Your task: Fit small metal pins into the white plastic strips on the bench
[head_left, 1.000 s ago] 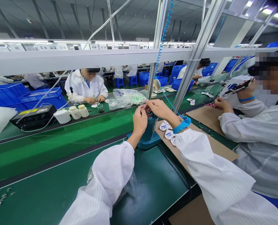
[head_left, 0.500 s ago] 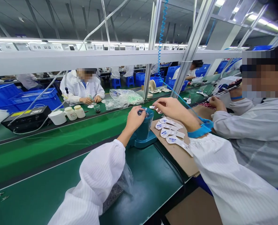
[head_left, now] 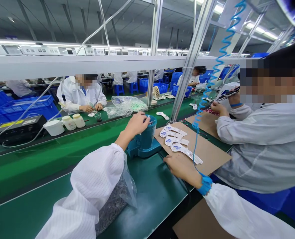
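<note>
My left hand (head_left: 139, 122) is over the mouth of a teal cup-shaped holder (head_left: 147, 137) on a teal base. Its fingers are bent together at the rim, beside small dark metal pieces (head_left: 151, 122); anything between the fingertips is hidden. My right hand (head_left: 181, 166), with a blue wrist strap (head_left: 205, 185), lies at the near left edge of a cardboard sheet (head_left: 212, 156). Those fingers are curled, and whether they grip the edge is hidden. Several white spoon-shaped parts with blue print (head_left: 178, 141) lie on the sheet, just beyond my right hand.
A clear bag of small dark pieces (head_left: 112, 205) lies under my left forearm. A coiled blue cord (head_left: 212, 76) hangs down to the strap. Another white part (head_left: 162, 115) lies past the holder. Co-workers sit at the right (head_left: 262, 132) and across the green bench (head_left: 82, 96).
My right hand has come down and toward me, from above the white parts to the cardboard's near edge. My left hand has stayed at the holder. The view has turned slightly right.
</note>
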The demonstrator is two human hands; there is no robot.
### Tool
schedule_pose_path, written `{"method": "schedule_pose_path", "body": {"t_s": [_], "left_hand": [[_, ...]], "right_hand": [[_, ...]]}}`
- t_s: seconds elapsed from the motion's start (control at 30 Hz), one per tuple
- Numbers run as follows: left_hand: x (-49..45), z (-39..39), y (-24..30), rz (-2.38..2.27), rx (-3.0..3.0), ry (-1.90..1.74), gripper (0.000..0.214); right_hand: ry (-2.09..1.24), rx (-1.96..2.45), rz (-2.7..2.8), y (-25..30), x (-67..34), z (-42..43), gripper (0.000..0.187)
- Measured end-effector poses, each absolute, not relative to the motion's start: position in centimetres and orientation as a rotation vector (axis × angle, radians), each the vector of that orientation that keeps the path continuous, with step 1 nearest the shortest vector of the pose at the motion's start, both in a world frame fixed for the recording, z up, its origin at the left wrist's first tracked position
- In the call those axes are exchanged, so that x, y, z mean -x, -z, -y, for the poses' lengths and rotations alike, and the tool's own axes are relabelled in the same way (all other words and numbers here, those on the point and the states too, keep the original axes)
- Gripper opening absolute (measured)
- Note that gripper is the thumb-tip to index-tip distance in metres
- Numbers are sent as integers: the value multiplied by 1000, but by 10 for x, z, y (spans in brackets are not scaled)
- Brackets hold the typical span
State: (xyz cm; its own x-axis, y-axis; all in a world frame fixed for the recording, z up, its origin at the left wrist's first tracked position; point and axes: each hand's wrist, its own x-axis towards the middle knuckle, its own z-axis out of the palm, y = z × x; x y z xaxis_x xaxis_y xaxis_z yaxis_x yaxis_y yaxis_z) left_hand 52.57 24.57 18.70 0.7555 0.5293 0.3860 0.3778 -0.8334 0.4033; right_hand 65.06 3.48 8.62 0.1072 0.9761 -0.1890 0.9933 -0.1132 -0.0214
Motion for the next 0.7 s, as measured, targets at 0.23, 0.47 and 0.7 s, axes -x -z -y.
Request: {"method": "schedule_pose_path", "body": {"t_s": [0.23, 0.47, 0.7], "left_hand": [[-521, -249, -197, -638, -2724, -696, 34], [-514, -249, -204, -512, -2866, -550, 45], [-507, -243, -209, -576, -2959, -558, 42]], "right_hand": [[159, -2209, -1936, -67, -650, -34, 37], [143, -2212, -1968, -53, -660, -31, 33], [152, -2205, -2008, -42, -652, -26, 44]]}}
